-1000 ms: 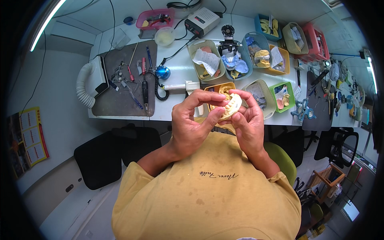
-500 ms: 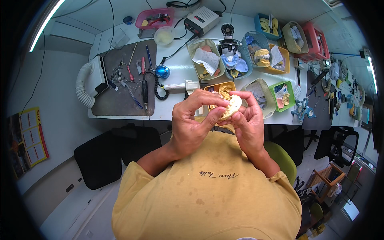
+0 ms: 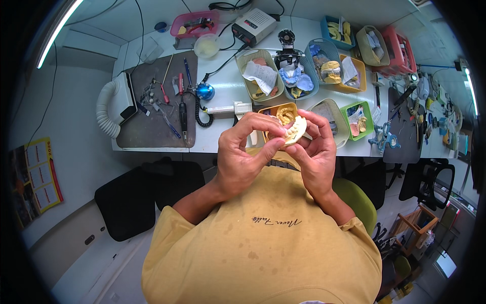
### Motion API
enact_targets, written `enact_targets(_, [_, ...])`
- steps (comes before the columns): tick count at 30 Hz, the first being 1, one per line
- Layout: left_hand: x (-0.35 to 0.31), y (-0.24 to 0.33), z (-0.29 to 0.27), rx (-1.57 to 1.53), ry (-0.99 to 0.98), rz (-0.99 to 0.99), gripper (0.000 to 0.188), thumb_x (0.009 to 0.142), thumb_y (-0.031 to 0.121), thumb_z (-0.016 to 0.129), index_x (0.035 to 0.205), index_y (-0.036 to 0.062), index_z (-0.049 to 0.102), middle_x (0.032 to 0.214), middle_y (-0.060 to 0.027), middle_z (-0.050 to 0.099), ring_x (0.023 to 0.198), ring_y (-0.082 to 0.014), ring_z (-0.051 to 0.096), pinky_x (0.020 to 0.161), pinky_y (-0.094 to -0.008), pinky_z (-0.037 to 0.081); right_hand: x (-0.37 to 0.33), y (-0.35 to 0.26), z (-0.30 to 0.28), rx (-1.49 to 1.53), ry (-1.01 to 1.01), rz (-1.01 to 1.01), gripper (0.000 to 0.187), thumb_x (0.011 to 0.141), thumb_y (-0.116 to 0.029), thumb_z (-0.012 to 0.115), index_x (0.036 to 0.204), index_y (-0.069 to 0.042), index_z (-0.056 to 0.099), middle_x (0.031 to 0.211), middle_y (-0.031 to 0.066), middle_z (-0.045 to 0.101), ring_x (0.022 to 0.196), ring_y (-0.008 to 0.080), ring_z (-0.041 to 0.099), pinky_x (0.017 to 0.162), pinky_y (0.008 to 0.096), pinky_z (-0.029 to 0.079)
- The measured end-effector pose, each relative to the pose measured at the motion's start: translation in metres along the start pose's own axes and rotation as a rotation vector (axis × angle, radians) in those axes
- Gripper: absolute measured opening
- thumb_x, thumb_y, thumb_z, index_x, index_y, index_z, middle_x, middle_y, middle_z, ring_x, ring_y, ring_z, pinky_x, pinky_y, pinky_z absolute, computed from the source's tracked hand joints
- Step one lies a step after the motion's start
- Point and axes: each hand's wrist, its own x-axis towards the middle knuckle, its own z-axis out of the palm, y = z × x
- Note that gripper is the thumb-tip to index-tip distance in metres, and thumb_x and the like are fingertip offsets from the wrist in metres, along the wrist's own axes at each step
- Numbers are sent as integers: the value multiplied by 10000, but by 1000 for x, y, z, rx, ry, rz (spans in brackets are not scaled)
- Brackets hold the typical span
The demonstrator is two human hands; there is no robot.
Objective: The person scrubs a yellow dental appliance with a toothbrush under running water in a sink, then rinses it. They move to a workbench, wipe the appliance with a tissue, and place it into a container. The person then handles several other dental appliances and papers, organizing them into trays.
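Note:
A cream-coloured dental cast (image 3: 294, 134) with a row of teeth is held up between both hands, in front of my chest. My left hand (image 3: 248, 142) pinches its left side with thumb and index finger. On the right side, the fingers and thumb of my right hand (image 3: 315, 152) grip the cast's edge. Just beyond the cast stands an orange basket (image 3: 272, 109), partly hidden by my hands, with a yellow dental cast (image 3: 286, 114) in it.
Several baskets holding casts and papers stand behind, among them a green basket (image 3: 368, 121) and a blue basket (image 3: 316, 88). At left, a grey mat (image 3: 152, 121) bears hand tools and a white suction hood (image 3: 121, 99). A control box (image 3: 254, 26) sits at the back.
The cast has been tilted, so its row of teeth shows more plainly. My right fingers have shifted along its edge; my left hand stays almost in place.

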Motion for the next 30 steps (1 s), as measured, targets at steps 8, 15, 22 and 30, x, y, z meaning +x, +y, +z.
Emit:
enact_targets(8, [1, -8, 1, 96, 23, -37, 190, 819, 16, 744, 1005, 45, 723, 1004, -87, 700, 983, -195, 627, 892, -325, 478, 5, 3, -1, -65, 1, 27, 574, 876, 3, 702, 1384, -2, 435, 1167, 113, 589, 1034, 150, 641, 883, 261, 550])
enact_targets(15, [2, -45, 1, 383, -103, 23, 162, 779, 21, 768, 937, 45, 737, 984, -78, 711, 987, -231, 640, 893, -356, 489, 8, 31, -31, -81, 88, 156, 483, 925, -83, 675, 1353, 10, 474, 1098, 118, 648, 969, 134, 645, 822, 272, 567])
enact_targets(22, [-10, -75, -21, 564, -119, -71, 528, 822, 109, 753, 1313, 59, 566, 1225, -135, 633, 1078, -283, 628, 947, -371, 491, 6, 59, -75, -280, 174, 184, 400, 941, -75, 636, 1322, -6, 536, 1038, 108, 673, 913, 121, 655, 784, 261, 558])
enact_targets(30, [-47, -106, -89, 732, -56, -331, 419, 862, 128, 710, 1249, 17, 596, 1153, -167, 654, 1035, -287, 639, 896, -373, 499, 40, 101, -114, -927, 168, 163, 389, 830, -138, 679, 1183, 9, 610, 899, 149, 714, 779, 204, 714, 711, 320, 566])
